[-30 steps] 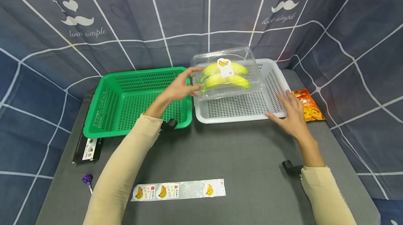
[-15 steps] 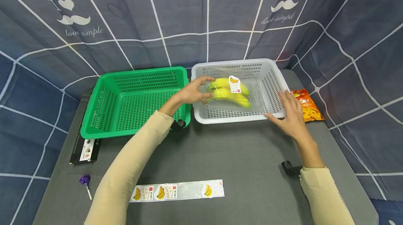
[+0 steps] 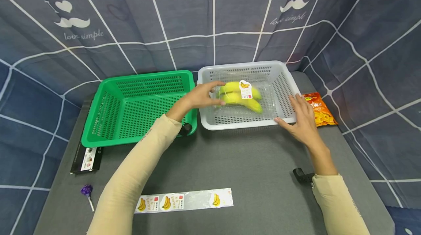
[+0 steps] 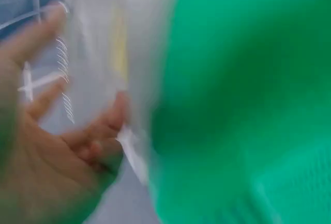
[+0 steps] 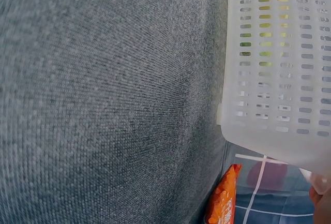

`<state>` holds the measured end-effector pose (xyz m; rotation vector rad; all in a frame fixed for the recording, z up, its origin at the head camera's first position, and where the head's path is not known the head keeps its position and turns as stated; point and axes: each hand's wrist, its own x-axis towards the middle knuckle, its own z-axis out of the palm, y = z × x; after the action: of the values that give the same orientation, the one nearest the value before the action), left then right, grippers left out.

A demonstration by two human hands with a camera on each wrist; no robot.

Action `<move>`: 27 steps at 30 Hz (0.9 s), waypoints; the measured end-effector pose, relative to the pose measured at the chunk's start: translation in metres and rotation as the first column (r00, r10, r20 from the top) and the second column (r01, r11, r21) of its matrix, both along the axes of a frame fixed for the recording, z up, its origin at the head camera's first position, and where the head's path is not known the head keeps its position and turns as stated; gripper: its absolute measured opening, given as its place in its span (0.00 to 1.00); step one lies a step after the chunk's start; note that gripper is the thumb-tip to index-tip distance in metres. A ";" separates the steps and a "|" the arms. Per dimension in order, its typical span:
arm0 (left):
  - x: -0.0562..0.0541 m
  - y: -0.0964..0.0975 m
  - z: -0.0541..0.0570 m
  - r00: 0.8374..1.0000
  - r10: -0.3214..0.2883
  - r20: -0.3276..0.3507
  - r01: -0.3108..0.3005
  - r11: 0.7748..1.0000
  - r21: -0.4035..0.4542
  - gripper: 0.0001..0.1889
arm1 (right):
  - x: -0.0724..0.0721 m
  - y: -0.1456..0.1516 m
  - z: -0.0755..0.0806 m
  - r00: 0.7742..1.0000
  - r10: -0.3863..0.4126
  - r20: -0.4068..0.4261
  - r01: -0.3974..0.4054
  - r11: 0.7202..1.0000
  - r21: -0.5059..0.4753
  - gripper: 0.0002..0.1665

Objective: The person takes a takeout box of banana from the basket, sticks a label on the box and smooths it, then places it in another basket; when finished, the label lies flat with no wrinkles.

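Observation:
A clear plastic clamshell box lies in the white basket; inside it are yellow-green bananas. Its lid carries a white banana sticker. My left hand reaches over the basket's left rim and grips the box's left end, thumb and fingers apart across it; the left wrist view blurs this hand beside the clear plastic. At the basket's front right corner my right hand rests with extended fingers along the right rim and the thumb at the front rim. The right wrist view shows mostly the basket's side wall.
A green basket stands left of the white one, with a black box partly under it. An orange snack bag lies at the right. Nearer me are a purple lollipop and a sticker strip on the grey table.
The box of bananas has come down from above the white basket into it, and then shifted slightly right. My left hand moved right with it; the right hand stayed at the basket's corner.

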<state>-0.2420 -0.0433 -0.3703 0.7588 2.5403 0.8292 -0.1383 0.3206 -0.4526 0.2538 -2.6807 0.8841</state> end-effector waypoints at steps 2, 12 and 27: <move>-0.001 -0.003 0.000 0.998 -0.010 -0.061 0.006 0.997 -0.071 0.40 | 0.000 0.000 0.000 1.000 0.000 -0.001 0.000 1.000 0.003 0.56; -0.002 -0.006 -0.003 0.997 -0.033 -0.072 0.014 0.966 -0.257 0.46 | 0.000 -0.001 -0.002 1.000 -0.005 0.001 0.005 1.000 0.008 0.56; -0.002 -0.004 -0.003 0.996 -0.086 -0.027 0.068 0.914 -0.401 0.47 | 0.000 -0.001 -0.002 1.000 0.003 -0.007 -0.003 1.000 0.007 0.54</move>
<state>-0.2439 -0.0469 -0.3732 0.7394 2.5754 0.2502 -0.1383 0.3194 -0.4542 0.2626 -2.6777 0.8733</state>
